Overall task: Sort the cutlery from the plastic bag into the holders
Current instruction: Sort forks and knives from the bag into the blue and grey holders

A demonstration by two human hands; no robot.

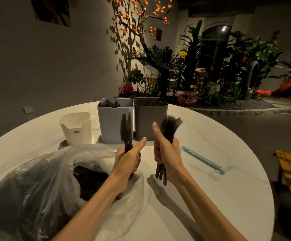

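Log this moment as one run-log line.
left hand: grips knives | right hand: grips forks | bag: cutlery left | blue holder: partly filled | white holder: contents unseen

We see black knives [127, 129] held upright and a fanned bunch of black forks [169, 129]. A crumpled clear plastic bag [42, 174] of dark cutlery lies at the table's near-left edge. White [76, 129], pale blue [115, 122] and grey [150, 119] holders line the far edge.

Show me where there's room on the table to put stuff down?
Bare table lies right of the right hand, around the blue stick. Crowded: the plastic bag on the left, three holders behind.
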